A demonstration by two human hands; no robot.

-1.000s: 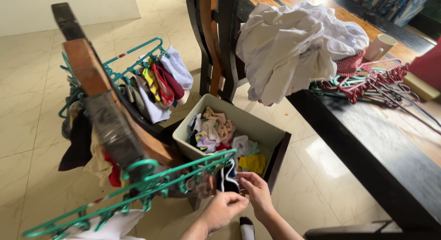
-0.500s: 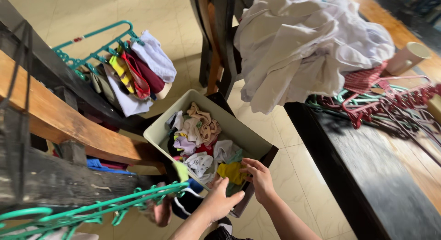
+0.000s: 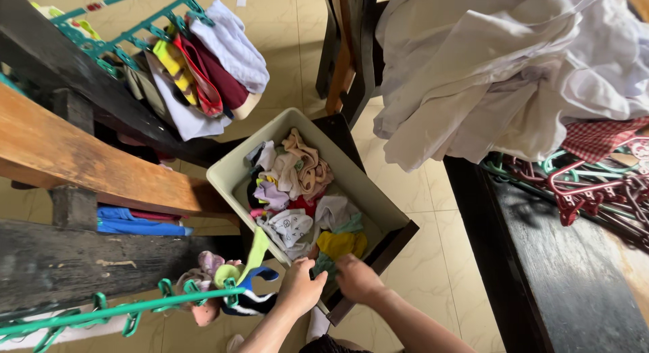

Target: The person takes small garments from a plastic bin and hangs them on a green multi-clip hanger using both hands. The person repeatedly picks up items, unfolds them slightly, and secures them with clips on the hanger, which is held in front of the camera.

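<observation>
Left hand: left hand (image 3: 301, 289) at the near rim of the bin, fingers curled shut on a small teal-green garment (image 3: 323, 266)
Right hand: right hand (image 3: 357, 279) just beside the left, knuckles up, fingers bent down into the same garment; whether they actually pinch it cannot be told from this angle
Held item: the garment sits between the two hands, touching both, at the bin's near corner
Bin: pale grey-green plastic bin (image 3: 230, 174) standing on the tiled floor (image 3: 291, 69), directly ahead of the hands, tilted diagonally to the view
Bin contents: yellow piece (image 3: 341, 243) just beyond the right hand; white printed piece (image 3: 291, 226) beyond the left hand; beige and pink pieces (image 3: 304, 165) at the far end
Near clip hanger: green clip hanger (image 3: 122, 312) to the left of the left hand, with small socks (image 3: 236, 285) clipped on, close to that hand
Far clip hanger: second green hanger (image 3: 128, 35) well beyond the hands, upper left, carrying white, maroon and yellow items
Wooden beams: brown and dark beams (image 3: 81, 157) left of the hands
Table: dark table (image 3: 554, 272) right of the hands, bearing a white laundry heap (image 3: 507, 69) and tangled coat hangers (image 3: 588, 184)
</observation>
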